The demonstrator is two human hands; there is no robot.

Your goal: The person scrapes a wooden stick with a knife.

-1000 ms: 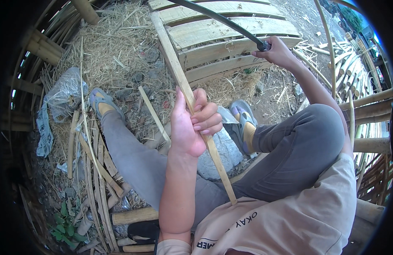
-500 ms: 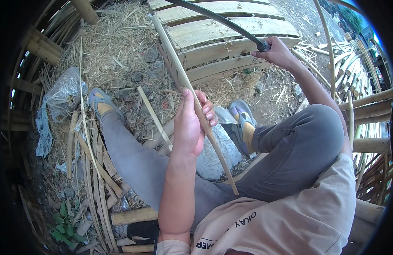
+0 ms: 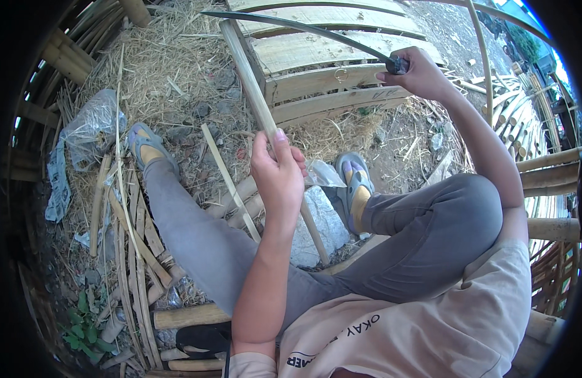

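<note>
My left hand (image 3: 278, 173) is closed around a long bamboo strip (image 3: 250, 77), which slants away from me to the far left. The strip's lower end (image 3: 316, 236) comes out below the hand, over a pale stone block (image 3: 329, 217). My right hand (image 3: 418, 74), farther off to the right, grips the handle of a machete (image 3: 316, 29). Its long, dark, slightly curved blade points left, and its tip part passes by the strip's far end. Whether blade and strip touch I cannot tell.
A wooden slatted pallet (image 3: 332, 47) stands ahead. Another narrow strip (image 3: 225, 170) leans near my left leg. Bamboo pieces (image 3: 140, 271) and a clear plastic bag (image 3: 96, 129) lie at left. Cut bamboo poles (image 3: 518, 107) are piled at far right; straw litters the ground.
The machete's blade has swung nearer, so its tip now shows by the strip's far end. My left hand has shifted slightly left, and the strip's lower end has moved up and left.
</note>
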